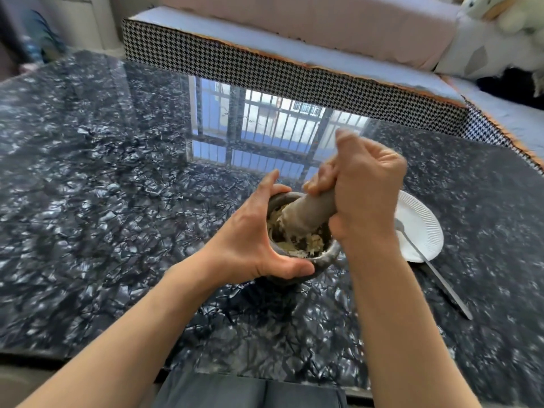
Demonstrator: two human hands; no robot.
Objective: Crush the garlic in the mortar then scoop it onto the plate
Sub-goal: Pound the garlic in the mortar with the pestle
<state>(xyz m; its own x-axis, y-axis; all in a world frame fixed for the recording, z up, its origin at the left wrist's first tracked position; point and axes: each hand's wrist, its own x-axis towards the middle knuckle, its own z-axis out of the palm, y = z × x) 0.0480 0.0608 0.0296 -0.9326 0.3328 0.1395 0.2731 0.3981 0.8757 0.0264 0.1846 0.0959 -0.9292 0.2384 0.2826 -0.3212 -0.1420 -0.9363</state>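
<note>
left hand (250, 240) grips mortar (321, 260) — right hand (365, 195) clenches pestle (309, 212) in garlic (312, 241).

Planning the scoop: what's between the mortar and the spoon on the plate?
Head view: the right hand, gripping the pestle, overlaps that stretch between mortar and spoon; otherwise only plate.

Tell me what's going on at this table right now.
A person is crushing garlic in a stone mortar on a dark marbled table. The left hand grips the mortar's side, while the right hand grips the pestle, its end down in the garlic, which is already mashed. To the right, a white paper plate holds no garlic; a metal spoon rests on it, untouched.
</note>
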